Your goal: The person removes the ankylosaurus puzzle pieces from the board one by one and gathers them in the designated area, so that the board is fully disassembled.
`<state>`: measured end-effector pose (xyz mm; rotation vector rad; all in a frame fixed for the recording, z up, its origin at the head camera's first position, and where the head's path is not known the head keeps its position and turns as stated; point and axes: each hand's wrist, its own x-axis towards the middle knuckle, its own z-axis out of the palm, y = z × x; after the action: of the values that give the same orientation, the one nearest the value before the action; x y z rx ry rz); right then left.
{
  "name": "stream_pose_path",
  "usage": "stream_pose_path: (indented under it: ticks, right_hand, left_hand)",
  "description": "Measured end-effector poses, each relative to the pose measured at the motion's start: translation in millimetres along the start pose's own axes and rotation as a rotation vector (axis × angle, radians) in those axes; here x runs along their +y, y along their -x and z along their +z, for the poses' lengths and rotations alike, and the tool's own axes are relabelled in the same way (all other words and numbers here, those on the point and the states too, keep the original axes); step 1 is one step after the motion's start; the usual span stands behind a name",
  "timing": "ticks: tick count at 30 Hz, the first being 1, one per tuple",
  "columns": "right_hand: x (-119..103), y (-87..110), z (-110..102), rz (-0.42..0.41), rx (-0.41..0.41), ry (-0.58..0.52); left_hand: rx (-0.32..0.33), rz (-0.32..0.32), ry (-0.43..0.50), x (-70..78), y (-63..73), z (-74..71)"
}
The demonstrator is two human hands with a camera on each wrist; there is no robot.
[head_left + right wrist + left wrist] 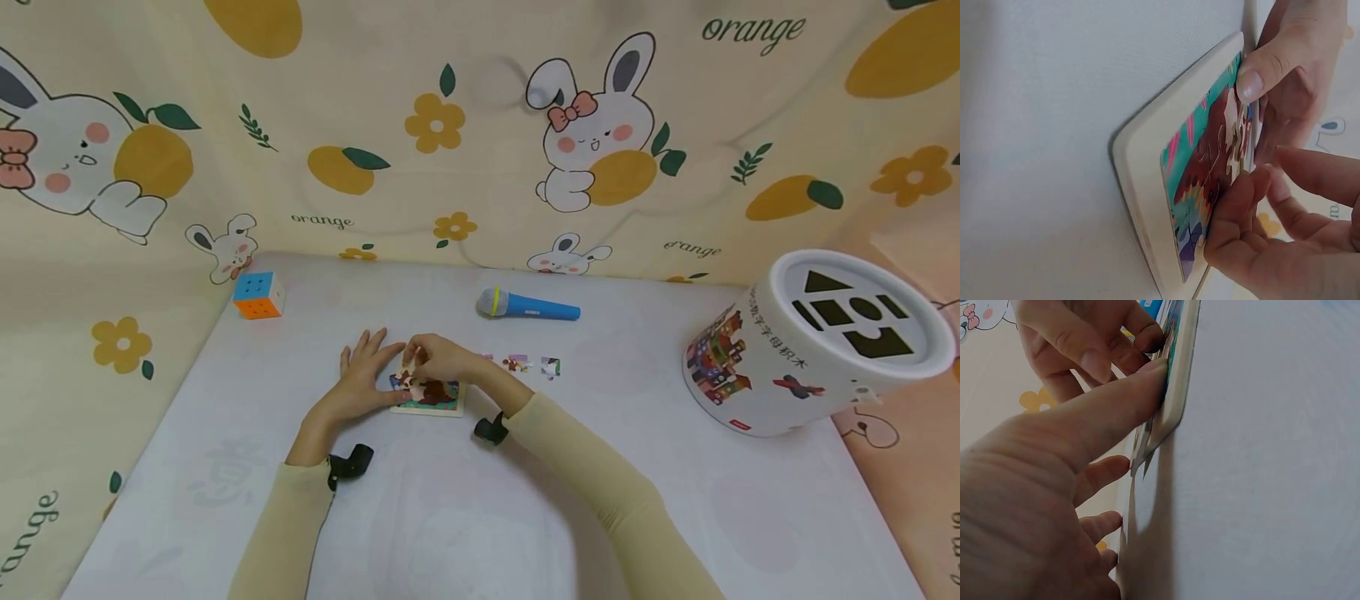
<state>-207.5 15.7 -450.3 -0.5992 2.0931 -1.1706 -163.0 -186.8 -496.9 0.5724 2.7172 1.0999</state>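
Observation:
A small wooden jigsaw puzzle board (pixel 426 411) lies flat on the white table, its picture brown, teal and pink (pixel 1194 150). From its left side my left hand (pixel 358 379) steadies it, fingers spread; the thumb (pixel 1141 387) rests on the picture and the index fingertip touches the far edge. My right hand (pixel 444 360) is over the upper part of the board, fingers bent down, with fingertips (pixel 1244 194) right at the picture. I cannot tell whether a piece is between them. Loose puzzle pieces (pixel 551 367) lie to the right, partly behind the right wrist.
A blue toy microphone (pixel 536 307) lies behind the board. At the back left corner sits a puzzle cube (pixel 258 296). A large white bucket (pixel 795 358) with shape holes in its lid stands on the right. A printed cloth (pixel 480 167) hangs behind the table.

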Motion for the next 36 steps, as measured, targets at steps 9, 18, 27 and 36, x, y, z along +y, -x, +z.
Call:
stream_pose_path:
  ticks: [9,18,27,36]
  right_hand:
    - [-5,-3.6,8,0.007,0.074,0.172]
    - [-8,-4.5,19,-0.029,0.14,0.214]
    - [-10,-5.8,20,-0.016,0.144,0.285]
    - [1,-2.6,8,-0.042,0.061,0.13]
  left_hand:
    - [-0.001,0.008,-0.004,1.8,1.3,-0.8]
    - [0.012,0.03,-0.006,0.7,1.0,-0.5]
    - [0.011,0.021,-0.004,-0.3,1.6,0.2]
    - [0.001,0.002,-0.022,0.0,0.8,0.5]
